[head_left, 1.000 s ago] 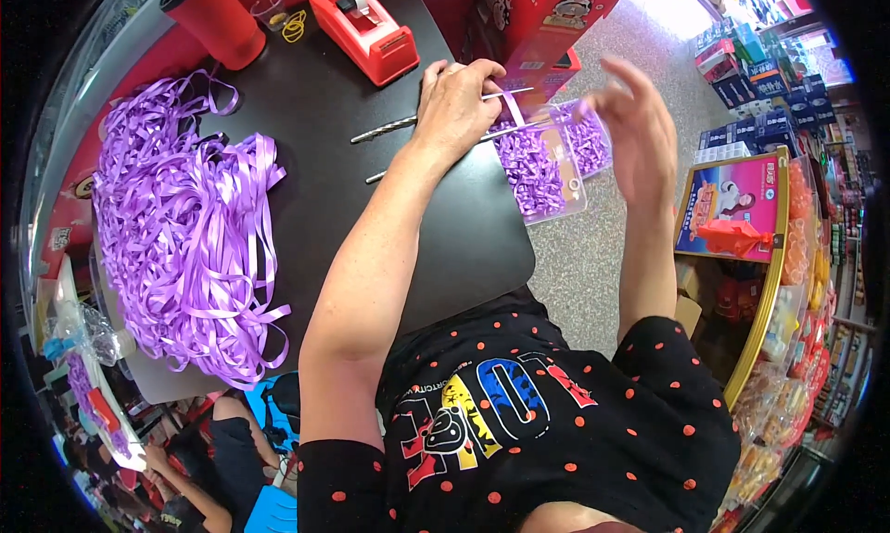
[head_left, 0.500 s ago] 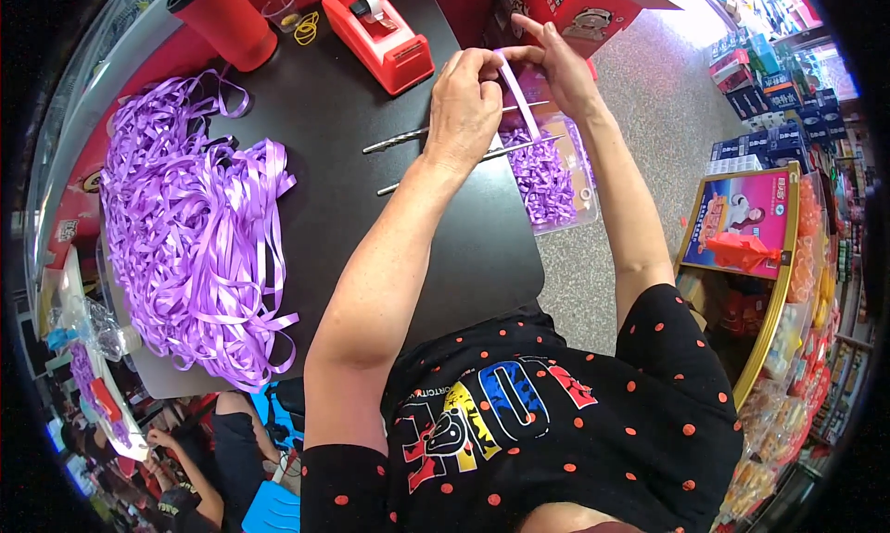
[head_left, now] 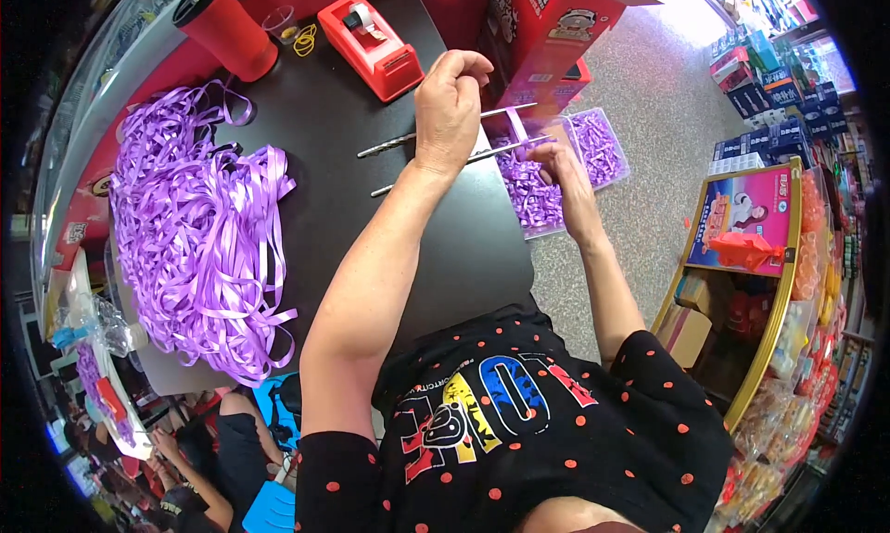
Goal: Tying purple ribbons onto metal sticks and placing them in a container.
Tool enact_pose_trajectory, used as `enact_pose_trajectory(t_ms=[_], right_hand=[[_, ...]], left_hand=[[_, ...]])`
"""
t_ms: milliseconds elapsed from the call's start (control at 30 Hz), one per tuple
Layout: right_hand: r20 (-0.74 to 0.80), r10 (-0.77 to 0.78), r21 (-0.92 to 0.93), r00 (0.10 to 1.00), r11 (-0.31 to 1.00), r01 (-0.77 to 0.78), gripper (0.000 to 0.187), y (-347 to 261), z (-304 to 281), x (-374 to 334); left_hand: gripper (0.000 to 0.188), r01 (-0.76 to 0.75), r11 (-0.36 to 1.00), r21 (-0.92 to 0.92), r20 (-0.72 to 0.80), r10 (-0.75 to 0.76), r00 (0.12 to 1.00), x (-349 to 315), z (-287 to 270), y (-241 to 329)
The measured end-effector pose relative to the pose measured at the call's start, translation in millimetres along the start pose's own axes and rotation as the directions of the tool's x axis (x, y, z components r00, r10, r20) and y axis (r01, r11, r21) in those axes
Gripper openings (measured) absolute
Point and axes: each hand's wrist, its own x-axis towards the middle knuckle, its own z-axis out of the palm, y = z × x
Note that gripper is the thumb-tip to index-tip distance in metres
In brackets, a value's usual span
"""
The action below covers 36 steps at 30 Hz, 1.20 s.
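Two thin metal rods (head_left: 394, 188) lie side by side on the dark table, their ends jutting past its right edge. A purple ribbon (head_left: 515, 125) runs across the jutting ends. My left hand (head_left: 449, 111) is over the rods with its fingers curled in; whatever they hold is hidden. Close to the nearer rod's tip, my right hand (head_left: 573, 195) has bent fingers pinched at the ribbon's lower part, which is partly hidden. Below the rods, a clear plastic box (head_left: 547, 232) holds many short purple ribbon pieces. A second clear box (head_left: 625, 170) with similar pieces stands beyond it.
A large heap of purple ribbon (head_left: 204, 246) covers the table's left side. At the back are a red tape dispenser (head_left: 373, 51), a red cup (head_left: 232, 32) and yellow rubber bands (head_left: 304, 42). A red carton (head_left: 552, 32) stands beyond; a display cabinet (head_left: 742, 227) is at right.
My right hand has come down and nearer, from above the rods to beside their tips. The ribbon, earlier stretched up between both hands, now lies across the rods. My left hand has shifted slightly left.
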Motion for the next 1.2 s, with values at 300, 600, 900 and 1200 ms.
enact_pose_trajectory(t_ms=[300,600,900,1200], right_hand=[[-0.074,0.05,0.094,0.996,0.995,-0.043,0.03,-47,5,-7],[-0.005,0.047,-0.014,0.999,0.999,-0.047,0.032,-47,-3,15],[-0.076,0.08,0.043,0.994,0.996,-0.077,0.029,-50,1,10],[-0.105,-0.347,-0.505,0.932,0.826,0.25,0.026,-118,27,53]], left_hand=[[0.015,0.735,0.492,-0.467,0.385,-0.635,0.669,-10,8,54],[0.037,0.858,-0.145,-0.493,0.64,-0.728,0.245,-96,44,53],[0.043,0.548,-0.145,-0.824,0.527,-0.552,0.646,-94,49,27],[0.031,0.523,-0.244,-0.817,0.569,-0.486,0.663,-99,47,29]])
